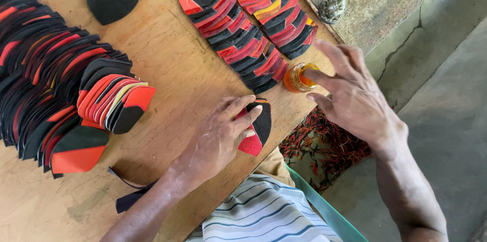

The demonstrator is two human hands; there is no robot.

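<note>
Head view: the left hand [223, 130] is pressing flat, fingers spread, pinning a red-black piece [258, 133] to the desk [167, 64] — the right hand [352, 97], open, is dipping a fingertip into the amber jar [298, 77].

The left hand [219, 135] is lying palm down, its bare forearm running in from the lower left and bending slightly at the wrist. Its fingers [242, 107] are stretching forward, loosely spread and pressing flat, the thumb angling out to the right side; the grip is wide and closing on nothing. The right hand [355, 97] is hovering higher and further right (its forearm is entering from the lower right corner, bare as well). Its back is facing up, the wrist is cocked, and the fingers are fanning apart, with the fingertips [310, 75] of the lower ones pointing leftward.
</note>
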